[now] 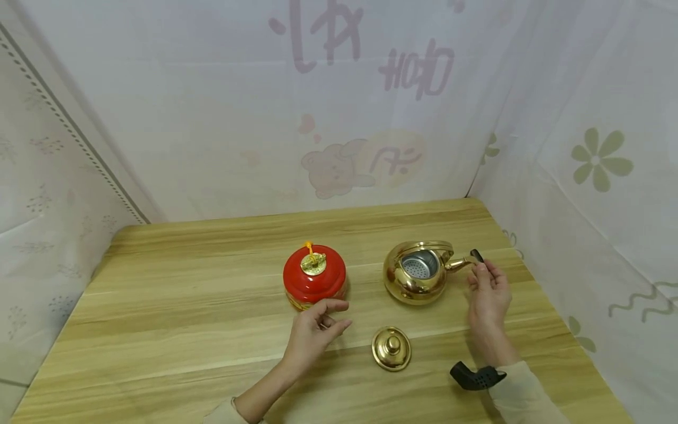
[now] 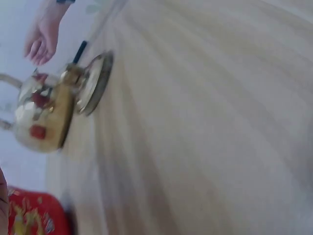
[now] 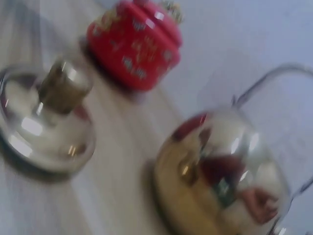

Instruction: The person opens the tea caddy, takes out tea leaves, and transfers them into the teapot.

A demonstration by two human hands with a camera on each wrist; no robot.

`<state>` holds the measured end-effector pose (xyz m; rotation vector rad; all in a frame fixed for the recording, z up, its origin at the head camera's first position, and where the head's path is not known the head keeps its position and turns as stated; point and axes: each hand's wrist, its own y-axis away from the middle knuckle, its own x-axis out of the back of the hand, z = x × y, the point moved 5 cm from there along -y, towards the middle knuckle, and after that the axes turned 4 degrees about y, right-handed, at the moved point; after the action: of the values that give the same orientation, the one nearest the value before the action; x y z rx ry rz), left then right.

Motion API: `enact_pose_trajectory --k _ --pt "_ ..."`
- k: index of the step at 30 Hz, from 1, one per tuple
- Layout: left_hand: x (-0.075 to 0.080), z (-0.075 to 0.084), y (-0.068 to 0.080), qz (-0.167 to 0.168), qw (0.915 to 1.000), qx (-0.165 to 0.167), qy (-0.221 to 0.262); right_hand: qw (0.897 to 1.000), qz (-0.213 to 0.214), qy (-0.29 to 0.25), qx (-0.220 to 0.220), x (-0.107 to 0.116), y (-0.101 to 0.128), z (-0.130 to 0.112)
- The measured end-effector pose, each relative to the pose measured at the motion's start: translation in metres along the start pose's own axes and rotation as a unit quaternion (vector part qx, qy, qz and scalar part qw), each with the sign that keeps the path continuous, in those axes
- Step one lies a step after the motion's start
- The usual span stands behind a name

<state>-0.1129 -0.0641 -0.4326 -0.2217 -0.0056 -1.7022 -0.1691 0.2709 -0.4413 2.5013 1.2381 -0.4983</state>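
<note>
A shiny gold teapot (image 1: pixel 413 288) stands uncovered on the right side of the table, its perforated metal strainer (image 1: pixel 418 266) showing inside. My right hand (image 1: pixel 488 294) pinches the end of its spout (image 1: pixel 459 265) with thumb and fingertips. That hand appears beyond the pot in the left wrist view; the right wrist view shows the blurred pot up close. In front of the pot lies its round gold lid (image 1: pixel 392 347), knob up. My left hand (image 1: pixel 312 330) holds nothing, thumb and forefinger apart, just in front of a red lidded jar (image 1: pixel 315 277).
A gold coin-like ornament (image 1: pixel 313 264) with a yellow cord tops the red jar. The table (image 1: pixel 185 306) is wood-grained. Printed white cloth (image 1: pixel 212 118) hangs behind it and at both sides. A black camera mount (image 1: pixel 477 377) projects from my right wrist.
</note>
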Motion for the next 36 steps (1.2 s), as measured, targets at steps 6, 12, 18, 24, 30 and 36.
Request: enact_pose_trajectory --k 6,12,18,24,30,36 --pt "0.024 0.022 -0.002 0.057 0.9973 -0.034 -0.031 0.992 -0.028 -0.090 0.082 -0.022 0.019 -0.021" --pt "0.044 0.051 -0.005 0.084 0.9944 -0.042 -0.049 0.981 -0.107 -0.100 0.127 -0.051 0.049 -0.031" --pt "0.058 0.055 -0.013 0.118 0.9904 -0.059 -0.041 0.981 -0.169 -0.041 0.089 -0.078 0.080 -0.016" --pt "0.067 0.050 -0.022 0.155 0.9822 -0.081 -0.070 0.972 -0.224 0.072 0.016 -0.102 0.107 0.022" --pt "0.075 0.020 -0.037 0.174 0.9767 -0.087 -0.090 0.941 -0.290 0.172 -0.012 -0.117 0.121 0.062" --pt "0.078 0.011 -0.046 0.176 0.9724 -0.098 -0.118 0.921 -0.330 0.203 -0.039 -0.123 0.124 0.090"
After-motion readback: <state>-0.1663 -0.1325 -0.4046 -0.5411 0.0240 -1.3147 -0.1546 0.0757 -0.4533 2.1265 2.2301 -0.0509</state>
